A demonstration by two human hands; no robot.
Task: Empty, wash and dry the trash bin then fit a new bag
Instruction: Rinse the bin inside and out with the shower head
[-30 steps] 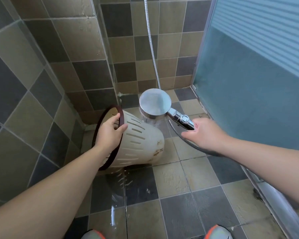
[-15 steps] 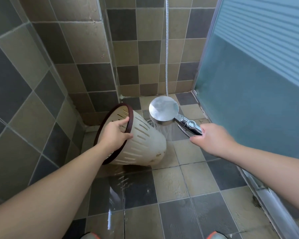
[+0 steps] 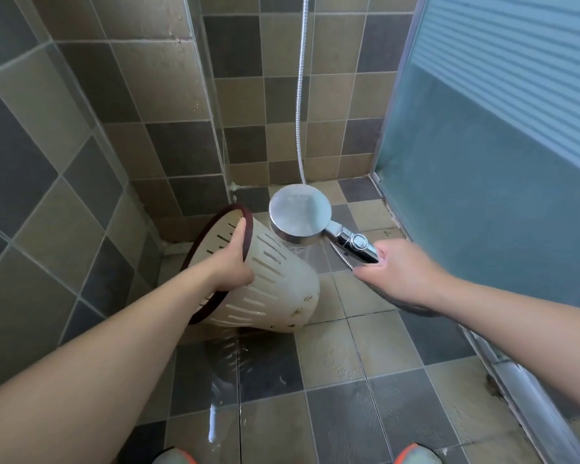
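Note:
A cream slotted trash bin (image 3: 275, 289) with a dark brown rim lies tilted on its side over the floor, mouth facing left, its base speckled with dirt. My left hand (image 3: 230, 262) grips the rim, thumb outside and fingers inside. My right hand (image 3: 399, 272) holds the handle of a chrome shower head (image 3: 300, 212), which hangs just above the bin's side. Water sprays down from it beside the bin.
The shower hose (image 3: 301, 95) runs up the tiled back wall. A frosted glass door (image 3: 482, 162) closes off the right side, with its track along the floor. Tiled walls meet in a corner behind the bin. The floor tiles (image 3: 268, 370) are wet. Shoe tips show at the bottom edge.
The shower head has moved slightly left, closer over the bin's side. My left hand has kept its grip on the rim, and the bin stays tilted.

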